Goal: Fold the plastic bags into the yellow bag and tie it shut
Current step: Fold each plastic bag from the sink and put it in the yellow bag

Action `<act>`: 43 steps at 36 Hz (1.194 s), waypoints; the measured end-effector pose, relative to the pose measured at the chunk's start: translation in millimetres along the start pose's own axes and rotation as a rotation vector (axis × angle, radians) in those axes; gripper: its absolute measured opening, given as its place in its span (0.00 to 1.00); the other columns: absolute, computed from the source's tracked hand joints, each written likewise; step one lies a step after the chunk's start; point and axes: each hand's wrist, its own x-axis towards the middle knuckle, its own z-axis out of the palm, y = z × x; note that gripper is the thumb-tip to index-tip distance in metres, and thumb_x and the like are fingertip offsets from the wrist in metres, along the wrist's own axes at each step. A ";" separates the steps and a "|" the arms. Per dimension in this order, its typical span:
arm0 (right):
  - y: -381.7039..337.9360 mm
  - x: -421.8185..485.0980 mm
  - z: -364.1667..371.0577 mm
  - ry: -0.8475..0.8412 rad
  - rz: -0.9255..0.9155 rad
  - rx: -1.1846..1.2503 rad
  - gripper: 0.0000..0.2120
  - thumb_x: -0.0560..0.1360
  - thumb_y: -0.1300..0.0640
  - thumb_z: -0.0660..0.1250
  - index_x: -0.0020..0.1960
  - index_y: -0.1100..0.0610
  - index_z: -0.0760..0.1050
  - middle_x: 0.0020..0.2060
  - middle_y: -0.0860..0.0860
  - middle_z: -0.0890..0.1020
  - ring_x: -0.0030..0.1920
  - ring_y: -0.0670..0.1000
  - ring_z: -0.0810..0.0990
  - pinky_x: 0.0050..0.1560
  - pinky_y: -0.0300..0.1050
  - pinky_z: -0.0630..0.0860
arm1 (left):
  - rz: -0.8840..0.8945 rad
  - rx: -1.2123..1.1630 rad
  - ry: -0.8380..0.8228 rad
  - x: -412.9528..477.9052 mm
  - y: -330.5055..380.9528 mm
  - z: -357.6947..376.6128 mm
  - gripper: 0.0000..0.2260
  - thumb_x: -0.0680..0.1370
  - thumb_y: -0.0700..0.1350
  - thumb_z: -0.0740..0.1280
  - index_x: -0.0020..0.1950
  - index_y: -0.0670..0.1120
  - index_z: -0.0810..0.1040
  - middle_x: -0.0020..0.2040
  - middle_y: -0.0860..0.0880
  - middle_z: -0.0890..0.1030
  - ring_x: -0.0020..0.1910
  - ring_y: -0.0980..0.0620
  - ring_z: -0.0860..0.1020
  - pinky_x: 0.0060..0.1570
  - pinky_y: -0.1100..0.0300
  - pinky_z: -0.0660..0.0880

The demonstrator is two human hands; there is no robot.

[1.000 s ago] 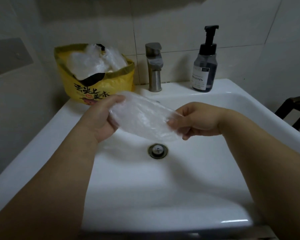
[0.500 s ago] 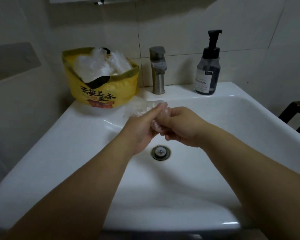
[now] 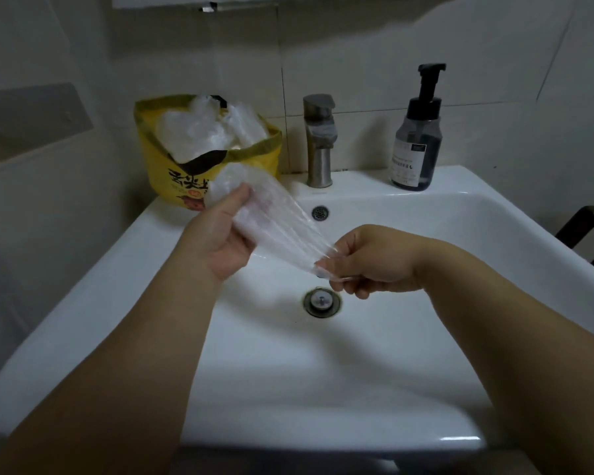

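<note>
A white sink [image 3: 426, 214] fills mid-frame. At upper left the yellow bag [image 3: 158, 173] stands on its rim, top open, stuffed with crumpled bags [image 3: 192, 132]. At centre, over the basin, the left hand [image 3: 220, 241] and right hand [image 3: 374, 258] each keep a grip clamped on a clear bag [image 3: 275, 221] stretched between them. A soap bottle [image 3: 417, 142] stands upper right.

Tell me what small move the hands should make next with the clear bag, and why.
Probably bring the right hand to the left hand, folding the clear bag in half: it is stretched between them, and the yellow bag looks full.
</note>
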 end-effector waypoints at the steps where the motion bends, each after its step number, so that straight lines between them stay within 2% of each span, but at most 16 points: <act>1: -1.2 -1.4 -0.5 -0.031 -0.002 0.008 0.10 0.77 0.58 0.66 0.40 0.63 0.76 0.29 0.52 0.77 0.27 0.46 0.72 0.28 0.36 0.71 | -0.017 0.006 0.021 0.5 0.3 -1.5 0.02 0.79 0.40 0.66 0.49 0.45 0.77 0.37 0.49 0.85 0.35 0.56 0.84 0.34 0.62 0.81; 5: -11.2 -4.7 -2.7 -0.102 -0.083 0.328 0.10 0.77 0.53 0.61 0.49 0.61 0.74 0.32 0.54 0.78 0.29 0.48 0.73 0.29 0.38 0.74 | -0.091 0.020 0.116 6.5 1.0 -9.9 0.03 0.78 0.40 0.68 0.51 0.45 0.77 0.39 0.49 0.85 0.34 0.55 0.84 0.33 0.64 0.80; 9: -13.1 -6.5 -12.9 -0.085 -0.170 0.656 0.24 0.77 0.66 0.49 0.69 0.52 0.67 0.34 0.60 0.79 0.28 0.53 0.77 0.31 0.43 0.77 | -0.205 0.026 0.187 8.3 -2.6 -13.0 0.01 0.78 0.38 0.67 0.48 0.43 0.76 0.33 0.47 0.84 0.31 0.53 0.82 0.27 0.64 0.79; 12: -9.7 -7.7 -6.8 -0.037 -0.230 0.452 0.31 0.75 0.77 0.51 0.65 0.48 0.71 0.45 0.59 0.78 0.33 0.53 0.78 0.34 0.44 0.80 | -0.277 0.073 0.181 7.0 -9.0 -8.5 0.01 0.78 0.38 0.67 0.48 0.41 0.76 0.37 0.45 0.83 0.33 0.51 0.82 0.24 0.63 0.77; 14: -11.0 -7.3 -1.1 0.060 -0.298 0.250 0.30 0.73 0.78 0.59 0.60 0.45 0.74 0.52 0.53 0.75 0.37 0.51 0.78 0.39 0.42 0.81 | -0.303 0.099 0.146 7.5 -12.4 -7.1 0.04 0.78 0.38 0.68 0.52 0.41 0.77 0.43 0.44 0.83 0.36 0.51 0.82 0.25 0.62 0.77; 18: -14.8 -6.2 8.3 0.265 -0.435 -0.269 0.12 0.74 0.61 0.69 0.55 0.50 0.77 0.60 0.46 0.72 0.50 0.48 0.78 0.46 0.36 0.77 | -0.354 0.169 0.101 8.9 -14.6 -9.3 0.07 0.77 0.37 0.69 0.54 0.39 0.78 0.45 0.43 0.84 0.33 0.51 0.84 0.26 0.63 0.78; 21: -16.0 -6.5 13.5 0.268 -0.448 -0.413 0.03 0.75 0.51 0.68 0.48 0.44 0.77 0.72 0.42 0.61 0.57 0.46 0.76 0.48 0.37 0.74 | -0.393 0.235 0.066 7.0 -15.6 -6.8 0.03 0.76 0.33 0.67 0.46 0.39 0.79 0.33 0.45 0.83 0.27 0.53 0.82 0.24 0.64 0.77; 23: -17.8 -6.4 16.1 0.250 -0.464 -0.398 0.03 0.75 0.49 0.66 0.44 0.44 0.78 0.69 0.41 0.66 0.58 0.42 0.74 0.54 0.35 0.70 | -0.369 0.313 0.043 6.6 -16.7 -4.8 0.06 0.76 0.33 0.67 0.41 0.41 0.78 0.28 0.47 0.81 0.24 0.55 0.80 0.23 0.66 0.77; 25: -15.7 -3.5 17.0 0.244 -0.445 -0.343 0.11 0.77 0.48 0.64 0.42 0.53 0.81 0.43 0.39 0.79 0.39 0.39 0.75 0.43 0.31 0.71 | -0.332 0.400 -0.017 8.2 -20.1 -4.7 0.04 0.76 0.34 0.68 0.42 0.41 0.79 0.29 0.48 0.82 0.26 0.55 0.80 0.25 0.66 0.76; 26: -14.3 -1.6 16.7 0.259 -0.409 -0.329 0.16 0.77 0.48 0.64 0.41 0.60 0.81 0.29 0.41 0.74 0.29 0.41 0.70 0.33 0.30 0.67 | -0.308 0.440 -0.046 9.4 -21.7 -5.4 0.02 0.75 0.34 0.68 0.45 0.41 0.79 0.33 0.48 0.83 0.29 0.55 0.81 0.27 0.66 0.77; 27: -12.3 1.2 16.2 0.290 -0.374 -0.339 0.20 0.78 0.48 0.63 0.42 0.66 0.79 0.23 0.43 0.68 0.24 0.42 0.65 0.28 0.31 0.63 | -0.290 0.477 -0.073 9.6 -23.0 -5.0 0.05 0.75 0.35 0.68 0.50 0.40 0.80 0.37 0.48 0.84 0.33 0.55 0.82 0.30 0.66 0.78; 29: -7.5 7.9 16.1 0.370 -0.341 -0.355 0.23 0.78 0.48 0.63 0.45 0.71 0.77 0.23 0.47 0.65 0.21 0.43 0.63 0.25 0.32 0.61 | -0.251 0.519 -0.114 10.8 -25.0 -4.1 0.10 0.75 0.36 0.68 0.56 0.41 0.80 0.44 0.47 0.84 0.39 0.54 0.82 0.33 0.65 0.78; 32: -1.3 16.8 16.8 0.460 -0.307 -0.266 0.23 0.79 0.49 0.63 0.46 0.72 0.75 0.28 0.52 0.68 0.22 0.42 0.63 0.25 0.33 0.60 | -0.178 0.520 -0.176 8.7 -25.5 -0.1 0.12 0.75 0.32 0.65 0.56 0.41 0.80 0.44 0.47 0.83 0.39 0.54 0.82 0.31 0.65 0.77; 36: 4.1 22.9 16.2 0.490 -0.257 -0.175 0.23 0.77 0.47 0.64 0.50 0.70 0.78 0.36 0.57 0.75 0.34 0.50 0.70 0.35 0.42 0.66 | -0.130 0.552 -0.269 6.2 -25.6 2.3 0.13 0.76 0.34 0.65 0.60 0.39 0.78 0.46 0.46 0.83 0.41 0.54 0.83 0.33 0.64 0.77; 40: 4.3 23.8 17.3 0.552 -0.234 -0.162 0.27 0.74 0.45 0.68 0.47 0.72 0.75 0.34 0.56 0.72 0.30 0.48 0.67 0.30 0.39 0.63 | -0.123 0.555 -0.302 3.7 -26.1 2.6 0.14 0.79 0.38 0.64 0.64 0.37 0.76 0.50 0.44 0.82 0.43 0.54 0.83 0.35 0.64 0.78; 43: 2.3 26.3 15.3 0.614 -0.231 -0.044 0.21 0.71 0.46 0.71 0.54 0.60 0.71 0.41 0.50 0.76 0.38 0.47 0.75 0.39 0.39 0.74 | -0.144 0.537 -0.330 4.1 -25.4 1.7 0.15 0.80 0.38 0.62 0.66 0.37 0.75 0.56 0.42 0.82 0.49 0.51 0.82 0.41 0.61 0.80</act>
